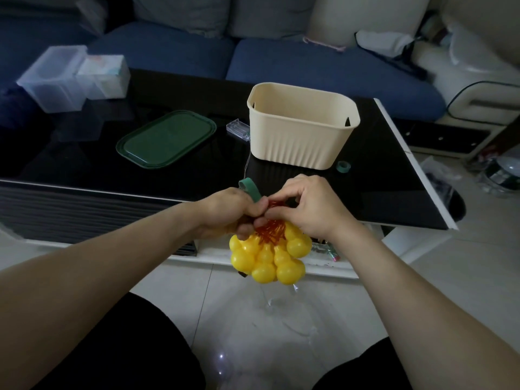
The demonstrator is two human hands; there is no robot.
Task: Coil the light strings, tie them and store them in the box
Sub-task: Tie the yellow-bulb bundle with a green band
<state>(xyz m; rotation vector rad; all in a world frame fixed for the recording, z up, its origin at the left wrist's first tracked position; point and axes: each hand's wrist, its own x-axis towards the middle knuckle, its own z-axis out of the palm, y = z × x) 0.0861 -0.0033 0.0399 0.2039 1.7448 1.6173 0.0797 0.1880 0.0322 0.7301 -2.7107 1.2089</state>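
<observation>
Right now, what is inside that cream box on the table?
The cream box stands open, and only the upper part of its inner walls shows, with nothing on them. Its near wall covers the bottom, so whether anything lies inside cannot be seen.

Glossy yellow gourd-shaped plastic bulbs (267, 257) are seen; a matt ribbed cream plastic box (301, 136) is set on a glossy black glass table (84, 153).
</observation>
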